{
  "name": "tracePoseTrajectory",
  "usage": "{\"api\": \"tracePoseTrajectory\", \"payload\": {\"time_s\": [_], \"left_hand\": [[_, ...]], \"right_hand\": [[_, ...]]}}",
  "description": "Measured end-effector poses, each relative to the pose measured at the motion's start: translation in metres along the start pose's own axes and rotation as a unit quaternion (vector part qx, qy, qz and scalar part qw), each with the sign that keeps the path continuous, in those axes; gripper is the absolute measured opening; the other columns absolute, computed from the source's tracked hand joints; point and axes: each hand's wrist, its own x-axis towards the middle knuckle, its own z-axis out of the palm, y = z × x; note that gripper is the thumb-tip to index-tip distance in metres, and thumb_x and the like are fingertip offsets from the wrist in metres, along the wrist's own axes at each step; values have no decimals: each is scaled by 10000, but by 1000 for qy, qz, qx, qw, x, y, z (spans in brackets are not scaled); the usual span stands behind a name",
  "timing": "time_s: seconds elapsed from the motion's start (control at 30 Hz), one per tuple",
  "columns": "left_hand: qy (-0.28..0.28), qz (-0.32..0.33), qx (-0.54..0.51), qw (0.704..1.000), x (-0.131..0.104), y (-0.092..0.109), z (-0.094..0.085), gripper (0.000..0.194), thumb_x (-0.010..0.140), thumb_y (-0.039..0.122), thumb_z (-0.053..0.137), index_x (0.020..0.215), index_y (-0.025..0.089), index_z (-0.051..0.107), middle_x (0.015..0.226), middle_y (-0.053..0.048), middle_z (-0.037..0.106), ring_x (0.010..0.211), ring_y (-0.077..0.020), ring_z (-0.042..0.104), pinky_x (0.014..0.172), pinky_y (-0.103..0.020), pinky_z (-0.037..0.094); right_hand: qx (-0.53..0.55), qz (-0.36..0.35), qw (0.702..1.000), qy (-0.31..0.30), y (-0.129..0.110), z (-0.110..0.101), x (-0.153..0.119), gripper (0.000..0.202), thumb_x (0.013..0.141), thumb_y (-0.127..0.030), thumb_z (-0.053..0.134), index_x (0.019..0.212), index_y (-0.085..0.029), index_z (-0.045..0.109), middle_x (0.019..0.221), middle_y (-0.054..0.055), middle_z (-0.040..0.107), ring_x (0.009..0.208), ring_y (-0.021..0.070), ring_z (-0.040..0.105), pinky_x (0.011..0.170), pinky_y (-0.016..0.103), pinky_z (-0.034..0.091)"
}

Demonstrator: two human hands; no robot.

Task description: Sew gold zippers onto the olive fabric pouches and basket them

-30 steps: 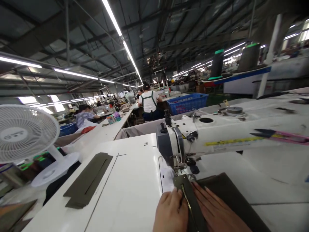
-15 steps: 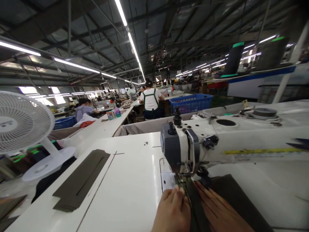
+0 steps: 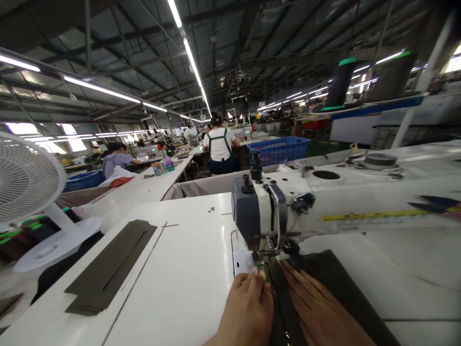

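A dark olive fabric piece (image 3: 338, 278) lies under the head of a white sewing machine (image 3: 273, 206). Along it runs a zipper (image 3: 287, 335) with gold-coloured teeth, leading up to the presser foot (image 3: 266, 254). My left hand (image 3: 248, 307) is closed at the left edge of the fabric, its fingertips pinching close in front of the foot. To the right of the zipper, my right hand (image 3: 313, 302) lies flat on the fabric with fingers stretched towards the needle area. The needle tip itself is hard to make out.
On the white table (image 3: 180, 283), a stack of cut olive fabric pieces (image 3: 111, 264) lies to the left. Beyond it stands a white fan (image 3: 72, 240). Dark scissors (image 3: 432, 204) rest on the machine arm. A blue basket (image 3: 277, 150) and a seated co-worker (image 3: 219, 144) are ahead.
The whole view has shifted, so the scene sits slightly further left and higher. Both hands keep about the same place by the presser foot; more zipper teeth show near the bottom.
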Motion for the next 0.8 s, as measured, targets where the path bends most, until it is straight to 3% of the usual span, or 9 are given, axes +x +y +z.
{"api": "tracePoseTrajectory", "payload": {"time_s": [0.3,0.6,0.8], "left_hand": [[-64,4,27,998,-5,0,11,130,878,105,479,816,105,593,906,-95,629,820,-197,626,665,-321,539],[-60,31,45,997,-2,-9,15,97,858,135,542,765,123,565,769,-53,600,683,-176,614,601,-294,533],[-76,6,31,997,2,-15,15,62,793,107,614,778,138,563,751,-41,589,639,-176,584,588,-281,524]], "right_hand": [[59,16,998,0,1,17,-13,532,816,-151,386,1347,-177,414,1282,78,530,1165,227,497,913,370,474],[9,6,999,30,0,22,-3,561,777,-141,423,1338,-131,418,1240,106,561,1115,220,540,867,348,501],[5,9,998,54,4,1,7,555,779,-123,399,1331,-73,410,1173,141,600,1071,220,572,823,334,524]]}}
